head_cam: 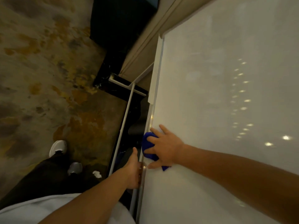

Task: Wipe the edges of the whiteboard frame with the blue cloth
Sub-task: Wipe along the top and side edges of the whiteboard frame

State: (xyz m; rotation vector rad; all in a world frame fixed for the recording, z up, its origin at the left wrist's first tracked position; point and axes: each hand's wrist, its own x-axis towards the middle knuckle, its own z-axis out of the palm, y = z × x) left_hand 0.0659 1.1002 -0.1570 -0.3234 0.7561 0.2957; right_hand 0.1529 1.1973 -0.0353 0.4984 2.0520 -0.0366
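The whiteboard (218, 102) fills the right half of the head view, its surface glossy with light reflections. Its silvery frame edge (149, 120) runs down the board's left side. My right hand (165, 147) lies flat with fingers spread, pressing the crumpled blue cloth (148, 147) against the frame edge. A corner of the cloth pokes out under the hand's heel. Just below, my left hand (133, 168) grips the frame edge, thumb pointing up along it.
A white pen tray (156, 70) sits along the frame farther up. The thin white stand rail (124, 123) runs beside the board. Mottled carpet (40, 78) lies to the left with my shoes (59, 147) and a scrap of white paper (97, 174). Dark furniture (119, 29) stands behind.
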